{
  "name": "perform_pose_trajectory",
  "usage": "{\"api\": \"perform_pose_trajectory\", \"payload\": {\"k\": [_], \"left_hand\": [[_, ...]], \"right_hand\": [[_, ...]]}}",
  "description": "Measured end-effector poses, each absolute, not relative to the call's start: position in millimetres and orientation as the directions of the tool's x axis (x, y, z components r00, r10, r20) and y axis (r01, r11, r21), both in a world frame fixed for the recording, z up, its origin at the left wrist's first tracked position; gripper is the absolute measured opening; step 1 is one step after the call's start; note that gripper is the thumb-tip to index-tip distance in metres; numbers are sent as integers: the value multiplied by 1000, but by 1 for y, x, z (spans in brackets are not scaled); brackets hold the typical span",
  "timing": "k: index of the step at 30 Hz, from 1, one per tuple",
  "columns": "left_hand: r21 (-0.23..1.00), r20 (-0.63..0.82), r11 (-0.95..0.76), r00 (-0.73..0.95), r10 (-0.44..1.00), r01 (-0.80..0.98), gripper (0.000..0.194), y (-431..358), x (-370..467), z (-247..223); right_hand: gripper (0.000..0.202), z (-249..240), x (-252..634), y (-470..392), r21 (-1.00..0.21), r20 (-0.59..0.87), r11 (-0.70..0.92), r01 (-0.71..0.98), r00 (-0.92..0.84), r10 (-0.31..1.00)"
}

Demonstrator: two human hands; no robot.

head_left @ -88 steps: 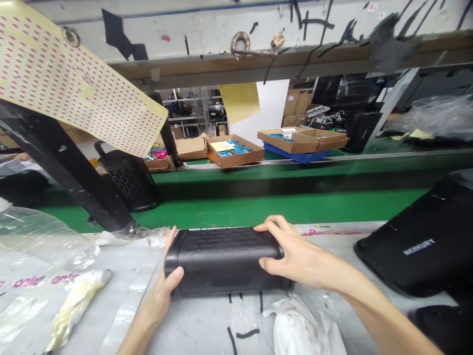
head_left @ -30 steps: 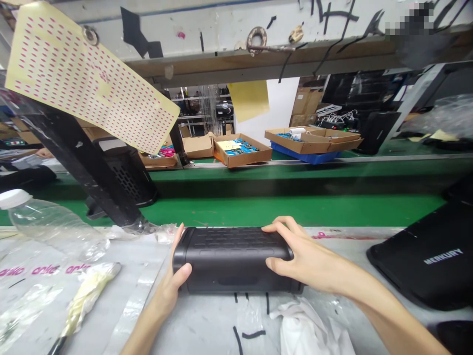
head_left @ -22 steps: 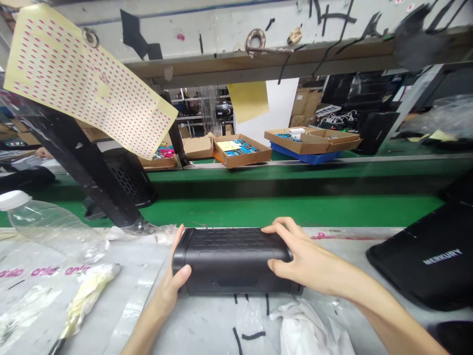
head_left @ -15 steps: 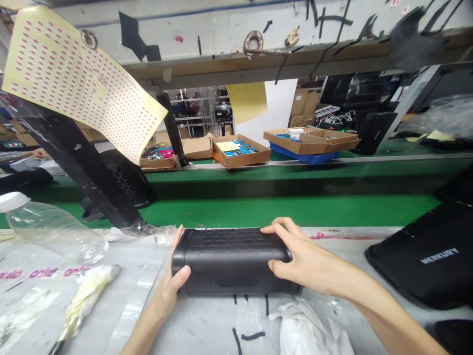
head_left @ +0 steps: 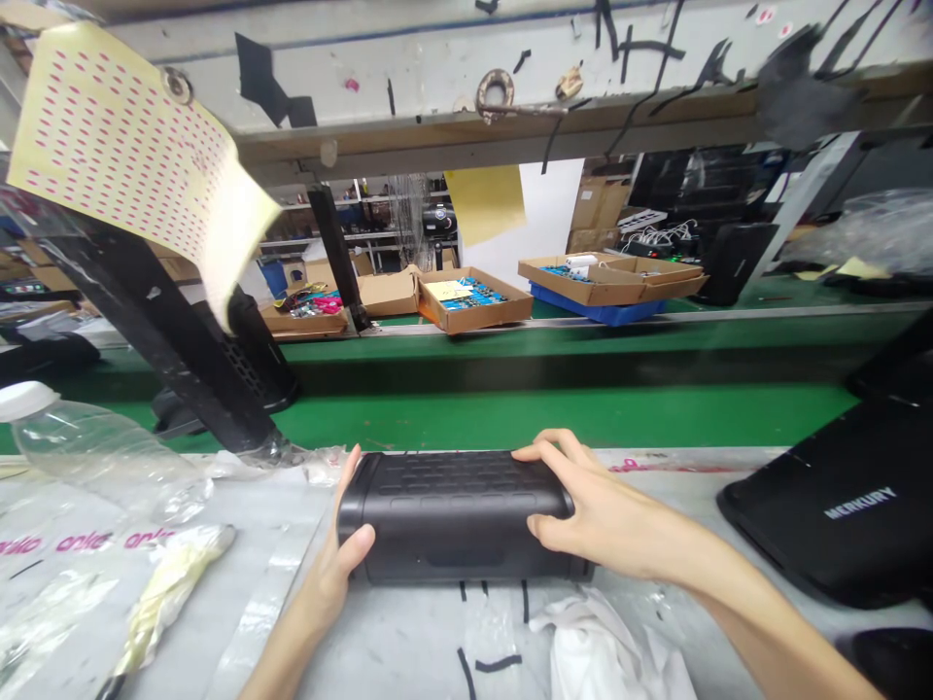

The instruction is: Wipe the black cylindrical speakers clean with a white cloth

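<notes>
Housing [head_left: 452, 535] | long axis left-right, patterned face up | left hand [head_left: 338, 562], right hand [head_left: 587, 496] clamping ends

Workshop: green bench [head_left: 554, 418], cardboard trays [head_left: 490, 317], blue parts [head_left: 482, 293]

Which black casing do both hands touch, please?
The central casing, crosswise between left hand and right hand; others, including the MERKURY-marked casing, are touched by neither.

Black case [head_left: 466, 530] with brick-like pattern, green surface [head_left: 583, 416], yellow sheet [head_left: 131, 146] dotted pink, white cloth [head_left: 608, 647]
</notes>
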State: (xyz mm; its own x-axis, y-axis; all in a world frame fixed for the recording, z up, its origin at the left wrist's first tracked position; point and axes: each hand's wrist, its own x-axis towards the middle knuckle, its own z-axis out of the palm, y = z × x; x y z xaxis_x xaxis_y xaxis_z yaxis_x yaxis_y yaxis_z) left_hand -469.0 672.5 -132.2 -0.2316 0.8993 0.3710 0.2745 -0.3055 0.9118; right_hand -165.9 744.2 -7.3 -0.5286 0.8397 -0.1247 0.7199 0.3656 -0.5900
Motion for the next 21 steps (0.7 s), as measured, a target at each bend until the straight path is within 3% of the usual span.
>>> {"api": "perform_pose_trajectory", "payload": {"k": [9,15,18,21], "left_hand": [[920,357,-285,-277,892,269,78,673,-469,-134],[921,351,-297,-207,913,251,70,673,-471,-132],[953,292,-275,-142,946,129,85,671,-472,-120],[979,169,-170,-13,985,-110,110,669,-474,-105]], "right_hand": [[51,-5,-165,741,-586,-133,357,727,-521,843],[52,-8,-165,744,-561,-119,385,733,-531,839],[53,-6,-160,747,-547,-113,433,717,-575,810],[52,-1,-153,746,-557,-148,463,689,-631,761]]}}
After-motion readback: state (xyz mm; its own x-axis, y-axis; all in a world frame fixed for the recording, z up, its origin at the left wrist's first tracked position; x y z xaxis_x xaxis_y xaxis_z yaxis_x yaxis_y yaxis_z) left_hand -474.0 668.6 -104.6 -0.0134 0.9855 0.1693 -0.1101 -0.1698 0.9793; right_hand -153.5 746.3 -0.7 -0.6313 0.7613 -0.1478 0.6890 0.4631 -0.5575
